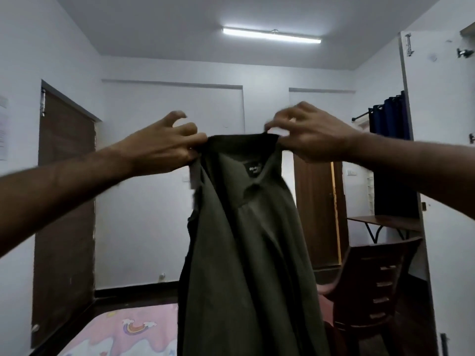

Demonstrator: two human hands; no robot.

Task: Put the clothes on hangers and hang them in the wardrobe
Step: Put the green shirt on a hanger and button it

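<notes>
Tube light (271, 37) lit on the ceiling ahead of me. Brown door (65, 201) shut in the wall to my left, paper sheets (3, 132) stuck beside it. Second brown door (317, 214) further back, right of centre. Dark blue curtain (392, 116) bunched on a rod in the far right corner. Below it a wooden desk (384, 222) on black metal legs, and nearer me a dark brown plastic chair (372, 286) with a slatted back. Pink bedsheet (123, 332) with a rainbow print low in my view.
</notes>
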